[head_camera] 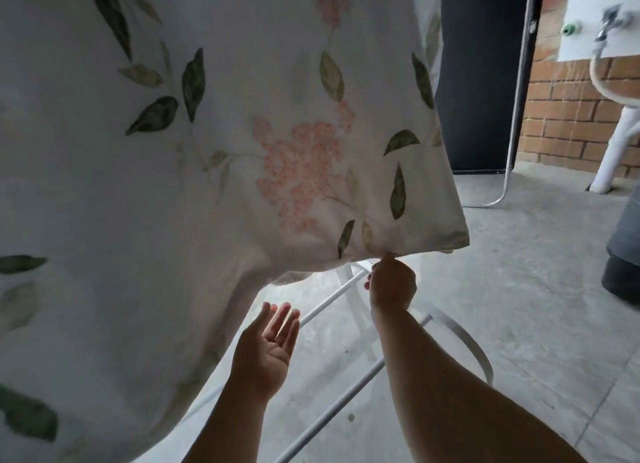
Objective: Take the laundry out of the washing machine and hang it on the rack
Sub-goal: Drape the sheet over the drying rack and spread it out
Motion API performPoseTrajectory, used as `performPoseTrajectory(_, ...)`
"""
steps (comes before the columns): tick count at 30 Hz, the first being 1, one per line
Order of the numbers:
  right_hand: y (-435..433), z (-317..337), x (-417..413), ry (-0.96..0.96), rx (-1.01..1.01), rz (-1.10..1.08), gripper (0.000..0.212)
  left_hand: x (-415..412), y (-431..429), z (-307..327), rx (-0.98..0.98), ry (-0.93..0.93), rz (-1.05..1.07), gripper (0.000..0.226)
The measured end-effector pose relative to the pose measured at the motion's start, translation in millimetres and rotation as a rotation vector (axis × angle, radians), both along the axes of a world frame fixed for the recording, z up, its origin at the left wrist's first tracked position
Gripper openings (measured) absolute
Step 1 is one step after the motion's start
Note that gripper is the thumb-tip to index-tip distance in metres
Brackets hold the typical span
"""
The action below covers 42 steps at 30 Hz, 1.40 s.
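Sheet [214, 157] hem pinched by right hand [393, 282] | left hand [268, 348] fingers straight, loosely together, below cloth

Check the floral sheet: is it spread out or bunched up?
Spread out. The floral sheet hangs as a broad, flat panel, and the right hand pinches its lower edge. Its top is out of view.

Grey concrete floor [519, 289] carries the slanted legs of a white metal-tube drying rack [332, 300], a thin chrome bent-tube foot [498, 196], a white plastic pipe base [602, 178], a black flat panel [481, 81] and a blurred dark grey bulky object [623, 254] at the right edge. White cloth printed with green leaves and pink flowers [207, 151] hangs in front of the rack legs, its hem clear of the floor; the rack top is hidden.
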State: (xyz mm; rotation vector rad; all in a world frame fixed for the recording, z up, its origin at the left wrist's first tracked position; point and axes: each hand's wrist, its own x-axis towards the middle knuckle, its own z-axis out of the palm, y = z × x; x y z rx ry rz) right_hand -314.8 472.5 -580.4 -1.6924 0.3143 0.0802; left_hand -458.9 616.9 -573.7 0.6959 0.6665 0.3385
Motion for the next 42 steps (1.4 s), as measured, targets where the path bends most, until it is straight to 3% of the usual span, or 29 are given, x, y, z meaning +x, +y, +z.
performPoseTrajectory(1,6,3,-9,-0.002,-0.05,0.133,0.031,-17,5,-6,-0.027,-0.019,-0.002,0.049)
performPoseTrajectory(3,10,11,-26,0.155,0.194,0.396,0.026,-53,21,-14,-0.015,-0.069,-0.034,0.048)
performPoseTrajectory(5,12,21,-38,0.295,0.241,0.852,0.028,-83,37,-22,0.02,-0.179,-0.18,0.047)
performPoseTrajectory(8,33,34,-58,0.45,0.222,1.364,0.044,-139,56,-36,0.225,-0.275,-0.277,0.077)
performPoseTrajectory(10,60,41,-80,0.51,0.229,1.494,0.061,-166,69,-40,0.153,-0.433,-0.3,0.091)
performPoseTrajectory(13,104,40,-116,0.544,0.212,1.499,0.079,-183,82,-38,-0.08,-0.478,-0.167,0.099)
performPoseTrajectory(15,129,36,-134,0.555,0.272,1.439,0.08,-184,99,-24,-0.207,-0.328,0.013,0.098)
performPoseTrajectory(18,161,29,-156,0.565,0.416,1.328,0.07,-198,134,-11,-0.157,-0.089,0.331,0.068)
performPoseTrajectory(22,204,16,-177,0.554,0.69,0.968,0.039,-251,184,13,-0.087,-0.07,0.536,0.022)
performPoseTrajectory(24,226,16,-181,0.488,0.797,0.638,0.02,-287,204,24,-0.026,-0.15,0.607,0.033)
performPoseTrajectory(27,260,30,-203,0.507,0.826,0.417,0.023,-344,226,35,-0.056,-0.252,0.81,0.048)
performPoseTrajectory(31,284,40,-252,0.452,0.657,0.503,0.019,-382,250,42,-0.118,-0.187,1.025,0.016)
performPoseTrajectory(37,306,38,-317,0.529,0.597,0.942,0.012,-378,266,36,-0.037,-0.072,0.92,0.008)
performPoseTrajectory(42,329,32,-354,0.547,0.547,1.004,0.02,-401,267,10,0.01,-0.012,0.841,0.003)
